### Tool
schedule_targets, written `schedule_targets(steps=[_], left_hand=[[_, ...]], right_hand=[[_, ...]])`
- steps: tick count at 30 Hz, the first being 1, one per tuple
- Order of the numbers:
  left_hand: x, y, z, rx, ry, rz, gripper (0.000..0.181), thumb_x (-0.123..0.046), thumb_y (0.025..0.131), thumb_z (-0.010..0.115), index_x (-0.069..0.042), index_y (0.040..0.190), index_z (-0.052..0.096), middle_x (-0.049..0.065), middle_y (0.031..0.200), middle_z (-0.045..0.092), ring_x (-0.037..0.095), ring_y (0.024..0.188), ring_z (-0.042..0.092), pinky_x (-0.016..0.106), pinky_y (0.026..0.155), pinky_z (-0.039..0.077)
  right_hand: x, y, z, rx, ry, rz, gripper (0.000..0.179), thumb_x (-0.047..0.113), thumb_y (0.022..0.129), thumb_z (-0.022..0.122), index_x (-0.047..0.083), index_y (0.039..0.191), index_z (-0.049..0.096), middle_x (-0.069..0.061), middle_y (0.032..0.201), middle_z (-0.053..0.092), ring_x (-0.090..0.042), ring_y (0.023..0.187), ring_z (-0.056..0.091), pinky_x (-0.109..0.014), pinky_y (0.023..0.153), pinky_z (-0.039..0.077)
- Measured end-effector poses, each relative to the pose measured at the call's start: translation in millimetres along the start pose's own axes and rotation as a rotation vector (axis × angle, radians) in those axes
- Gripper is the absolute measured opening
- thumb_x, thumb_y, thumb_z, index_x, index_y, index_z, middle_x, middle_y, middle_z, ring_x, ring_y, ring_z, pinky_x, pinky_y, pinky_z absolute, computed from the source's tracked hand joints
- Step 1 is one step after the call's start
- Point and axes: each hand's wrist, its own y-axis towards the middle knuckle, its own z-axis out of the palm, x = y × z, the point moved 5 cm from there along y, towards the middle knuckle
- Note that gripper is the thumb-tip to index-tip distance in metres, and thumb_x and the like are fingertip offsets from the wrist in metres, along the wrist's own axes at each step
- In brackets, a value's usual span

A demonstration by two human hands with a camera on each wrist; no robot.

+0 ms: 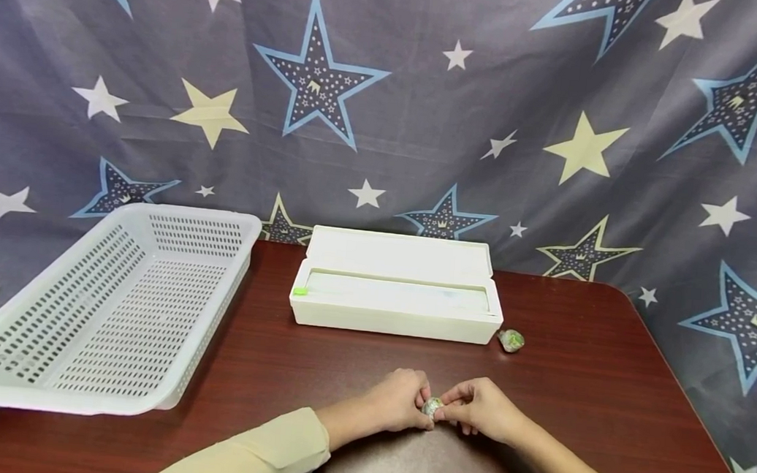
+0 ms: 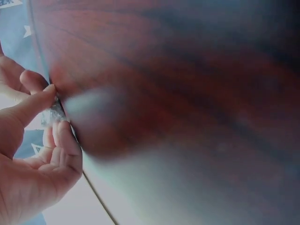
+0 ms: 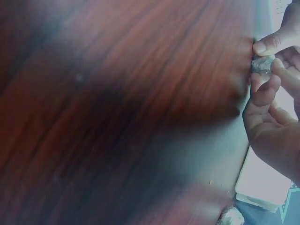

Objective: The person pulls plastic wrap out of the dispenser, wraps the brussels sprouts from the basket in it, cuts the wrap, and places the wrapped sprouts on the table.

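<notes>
A small lump in clear plastic wrap, silvery with some green, is held just above or on the table between both hands. My left hand grips its left side with thumb and fingers. From the right, my right hand pinches it between thumb and fingertips. The left wrist view shows the crinkled wrap between the fingers, and the right wrist view shows the same wrapped lump. What is inside the wrap cannot be made out.
Behind the hands stands a long white box, its lid raised at the back. A second wrapped green lump lies by its right corner. At the left is a white perforated basket. A star-patterned cloth hangs behind the table.
</notes>
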Motion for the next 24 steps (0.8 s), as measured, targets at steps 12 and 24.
schedule_targets(steps=[12, 24], left_hand=[[13.7, -5.4, -9.9, 0.034, -0.287, -0.083, 0.025, -0.012, 0.069, 0.081, 0.001, 0.089, 0.072, 0.001, 0.069, 0.068, 0.002, 0.053, 0.052, 0.016, 0.050, 0.044], [15.4, -10.2, -15.6, 0.004, -0.203, -0.022, 0.011, -0.008, 0.071, 0.076, -0.005, 0.078, 0.068, -0.008, 0.063, 0.056, -0.002, 0.056, 0.046, 0.014, 0.054, 0.041]], right_hand=[[0.3, 6.1, 9.8, -0.004, 0.176, -0.028, 0.032, 0.011, 0.079, 0.072, -0.010, 0.102, 0.065, -0.010, 0.080, 0.070, -0.008, 0.064, 0.060, -0.023, 0.058, 0.051], [-0.2, 13.0, 18.6, -0.049, 0.267, -0.002, 0.036, 0.011, 0.083, 0.068, -0.013, 0.109, 0.062, -0.016, 0.090, 0.071, -0.010, 0.069, 0.065, -0.027, 0.063, 0.053]])
